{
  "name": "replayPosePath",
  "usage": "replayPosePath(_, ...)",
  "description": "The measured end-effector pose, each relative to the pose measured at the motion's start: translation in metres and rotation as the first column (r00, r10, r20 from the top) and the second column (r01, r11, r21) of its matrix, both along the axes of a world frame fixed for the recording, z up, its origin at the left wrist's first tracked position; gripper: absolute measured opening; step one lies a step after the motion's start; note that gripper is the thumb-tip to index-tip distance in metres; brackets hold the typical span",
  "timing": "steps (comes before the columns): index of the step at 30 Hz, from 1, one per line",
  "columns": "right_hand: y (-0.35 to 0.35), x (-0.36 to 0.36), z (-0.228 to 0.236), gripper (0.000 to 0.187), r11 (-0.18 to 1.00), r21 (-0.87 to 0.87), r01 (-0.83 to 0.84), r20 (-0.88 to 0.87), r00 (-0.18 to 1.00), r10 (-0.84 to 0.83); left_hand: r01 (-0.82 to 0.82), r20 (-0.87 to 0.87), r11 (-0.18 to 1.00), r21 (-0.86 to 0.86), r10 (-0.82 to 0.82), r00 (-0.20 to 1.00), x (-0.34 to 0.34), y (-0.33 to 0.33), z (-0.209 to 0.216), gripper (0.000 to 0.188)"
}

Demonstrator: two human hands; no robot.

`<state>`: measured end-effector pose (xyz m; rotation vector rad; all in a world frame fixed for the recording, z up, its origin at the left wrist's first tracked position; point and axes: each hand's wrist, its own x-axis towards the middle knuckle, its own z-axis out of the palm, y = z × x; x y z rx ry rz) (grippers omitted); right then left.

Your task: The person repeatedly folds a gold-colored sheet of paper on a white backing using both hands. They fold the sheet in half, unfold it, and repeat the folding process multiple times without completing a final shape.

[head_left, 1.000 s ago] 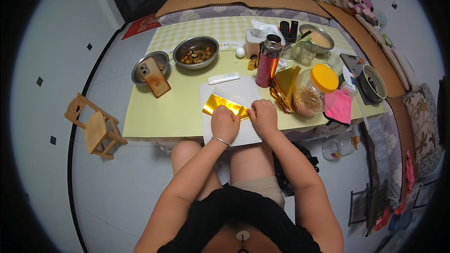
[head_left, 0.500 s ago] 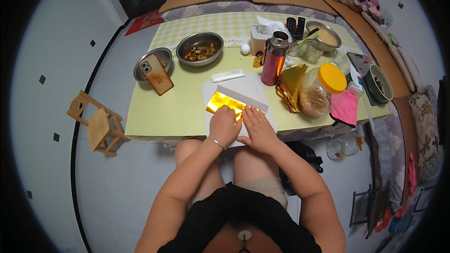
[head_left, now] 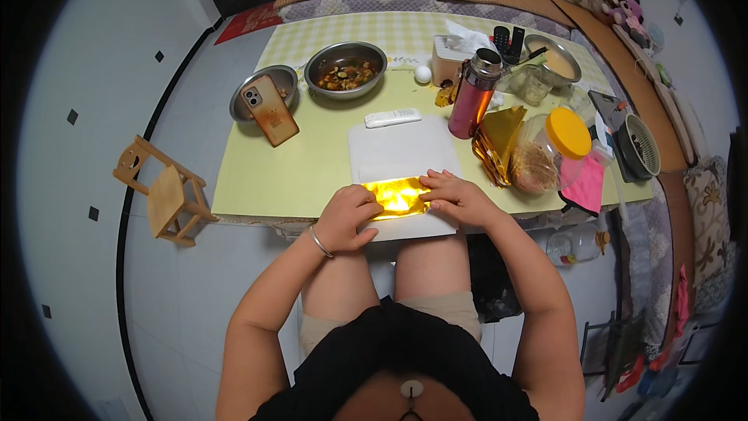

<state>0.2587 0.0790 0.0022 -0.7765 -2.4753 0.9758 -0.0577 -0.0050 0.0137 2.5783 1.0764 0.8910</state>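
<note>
A folded strip of shiny gold foil paper lies crosswise on a white board or sheet at the table's front edge. At its left end, my left hand has its fingers curled over the foil, the thumb lower down toward the edge. My right hand grips the right end, fingers on the upper corner and thumb below them. Just beyond the white sheet is a slim white oblong case. To the right, a stack of gold foil sheets leans beside a pink metal thermos.
A clear jar with a yellow lid stands right of the foil stack. Behind are a steel bowl of food, an egg and a tissue box. A phone leans on another bowl. A small wooden chair stands left.
My hands have moved apart to the two ends of the gold strip. The strip has turned nearly level and come closer to me, and its white side no longer shows.
</note>
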Motion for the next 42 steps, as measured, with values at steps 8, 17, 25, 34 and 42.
replayPosePath(8,-0.037,-0.04,-0.002,0.018,0.888,0.387,0.249,0.024,0.96,-0.28,-0.017,0.066,0.998,0.068,0.013,0.998,-0.005,0.002,-0.013,0.024)
replayPosePath(17,-0.063,-0.087,0.008,0.02,0.83,0.299,0.47,-0.192,0.882,-0.43,-0.065,0.197,0.993,-0.097,0.083,0.977,0.003,0.031,-0.021,0.012)
replayPosePath(25,-0.064,-0.102,-0.007,0.016,0.758,0.21,0.618,-0.239,0.784,-0.573,-0.21,0.323,0.91,-0.358,0.331,0.887,0.015,0.039,-0.022,0.029)
replayPosePath(34,-0.061,-0.107,-0.022,0.013,0.696,0.221,0.683,-0.278,0.728,-0.626,-0.324,0.426,0.922,-0.213,0.386,0.819,0.003,0.042,-0.037,0.031)
replayPosePath(42,-0.061,-0.109,-0.019,0.014,0.667,0.318,0.674,-0.237,0.738,-0.632,-0.423,0.389,0.902,-0.084,0.421,0.819,0.013,0.04,-0.036,0.026)
